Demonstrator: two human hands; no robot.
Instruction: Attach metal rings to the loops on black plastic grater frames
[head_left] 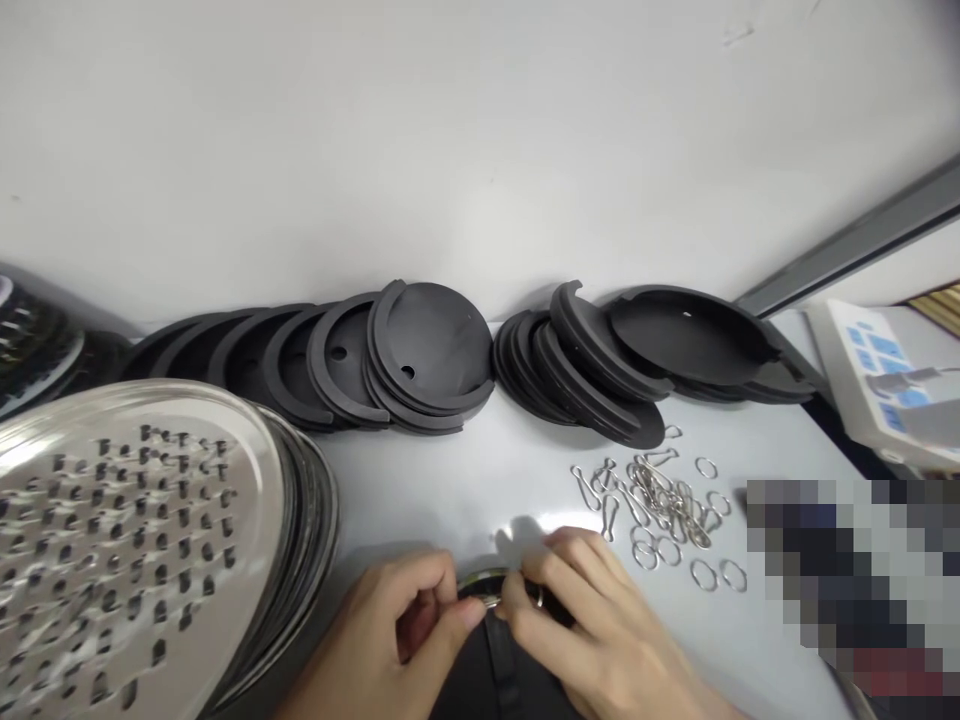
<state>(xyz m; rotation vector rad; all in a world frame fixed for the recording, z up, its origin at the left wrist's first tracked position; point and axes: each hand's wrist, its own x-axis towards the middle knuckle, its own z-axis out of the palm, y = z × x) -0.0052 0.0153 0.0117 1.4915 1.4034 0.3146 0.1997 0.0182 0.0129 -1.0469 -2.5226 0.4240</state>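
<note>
Near the bottom middle, my left hand (pixel 401 625) and my right hand (pixel 589 620) come together at the edge of a round black piece (pixel 469 670), with a strap-like band running down it. Both hands are closed in a pinch around a small shiny metal ring (pixel 491 602) there. My left thumb presses it from the left. My right fingers grip it from the right and cover much of it. A scattered pile of metal clips and split rings (pixel 667 505) lies beyond my right hand.
Graters with raised holes (pixel 161 510) are stacked at left. Black round covers (pixel 431 345) stand in an overlapping row along the white wall. More black covers (pixel 585 360) lean right of them. A white box (pixel 877 370) sits at far right, above a blurred-out patch.
</note>
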